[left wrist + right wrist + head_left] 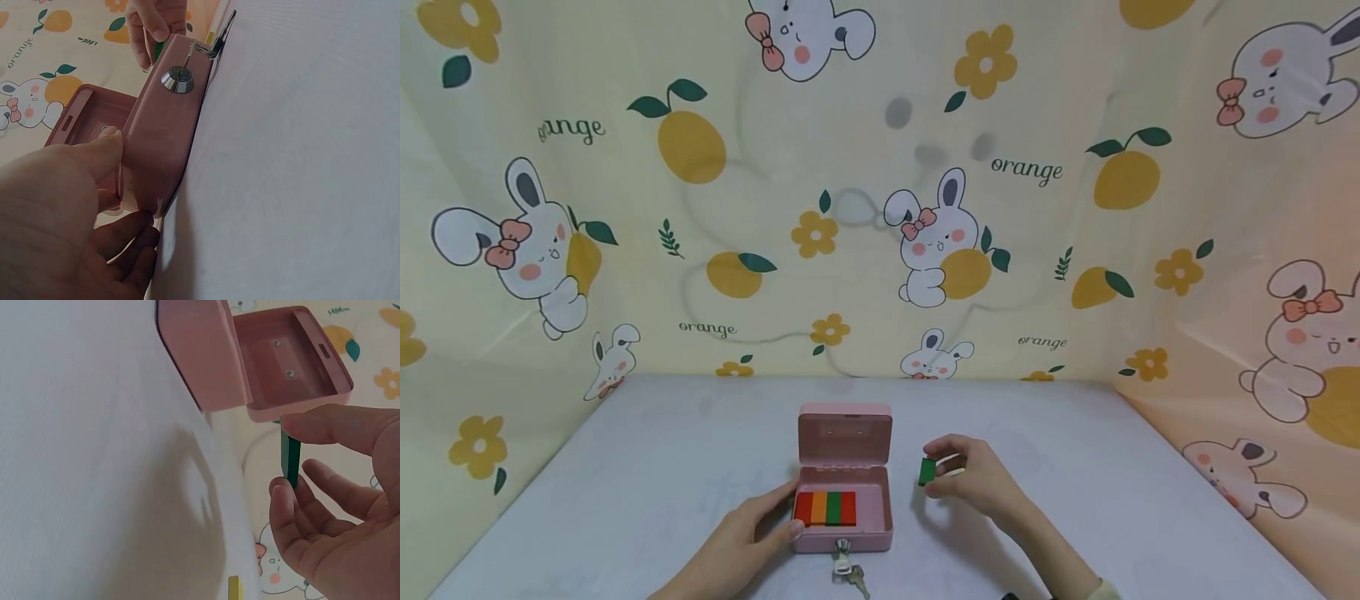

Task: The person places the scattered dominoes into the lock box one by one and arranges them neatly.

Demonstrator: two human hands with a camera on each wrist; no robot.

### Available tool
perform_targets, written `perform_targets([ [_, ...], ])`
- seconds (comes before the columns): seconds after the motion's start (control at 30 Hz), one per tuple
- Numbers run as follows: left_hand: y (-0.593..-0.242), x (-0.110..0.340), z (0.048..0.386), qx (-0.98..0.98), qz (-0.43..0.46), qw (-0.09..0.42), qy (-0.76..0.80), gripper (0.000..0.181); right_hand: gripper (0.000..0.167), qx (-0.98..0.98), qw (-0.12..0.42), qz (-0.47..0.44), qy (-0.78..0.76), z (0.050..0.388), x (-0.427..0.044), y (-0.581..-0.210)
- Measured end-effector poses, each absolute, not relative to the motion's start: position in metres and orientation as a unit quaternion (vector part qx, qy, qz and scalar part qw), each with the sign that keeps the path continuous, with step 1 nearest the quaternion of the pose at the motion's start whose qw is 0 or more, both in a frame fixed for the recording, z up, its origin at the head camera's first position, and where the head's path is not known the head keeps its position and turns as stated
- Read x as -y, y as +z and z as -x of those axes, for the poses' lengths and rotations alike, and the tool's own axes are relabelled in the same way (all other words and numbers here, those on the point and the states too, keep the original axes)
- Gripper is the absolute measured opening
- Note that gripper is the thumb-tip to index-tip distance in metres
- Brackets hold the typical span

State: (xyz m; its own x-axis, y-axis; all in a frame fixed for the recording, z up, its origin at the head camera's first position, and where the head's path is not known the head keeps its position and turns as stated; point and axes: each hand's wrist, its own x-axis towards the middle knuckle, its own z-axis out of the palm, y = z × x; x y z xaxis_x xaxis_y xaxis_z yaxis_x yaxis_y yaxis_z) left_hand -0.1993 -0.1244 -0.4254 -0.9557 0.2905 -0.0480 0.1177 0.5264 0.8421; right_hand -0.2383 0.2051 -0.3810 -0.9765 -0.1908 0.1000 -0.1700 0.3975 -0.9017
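A pink metal cash box (pixel 882 542) stands on the table with its lid (pixel 844 438) raised. Inside, a row of red, orange and green blocks (pixel 826 508) lies toward the left. My left hand (pixel 748 533) grips the box's left side, thumb at the front left rim and fingers along the outer wall. To the right of the box, my right hand (pixel 973 479) pinches a green block (pixel 290 459) between thumb and fingertips, held above the table. A key sits in the front lock (pixel 178 79), with another key (pixel 857 577) hanging from it.
A yellow block (pixel 234 588) shows at the lower edge of the right wrist view. The white-covered table (pixel 700 442) meets patterned cloth walls (pixel 865 125) at the back and sides.
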Motion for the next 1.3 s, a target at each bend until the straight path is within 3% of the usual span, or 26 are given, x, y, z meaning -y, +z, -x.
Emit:
perform_targets([
  [1.3,-0.425,0.124,0.199,-0.873,-0.111,0.090,0.466,0.077,0.043,-0.823,0.035,0.130,-0.552,0.228,-0.186,-0.379],
])
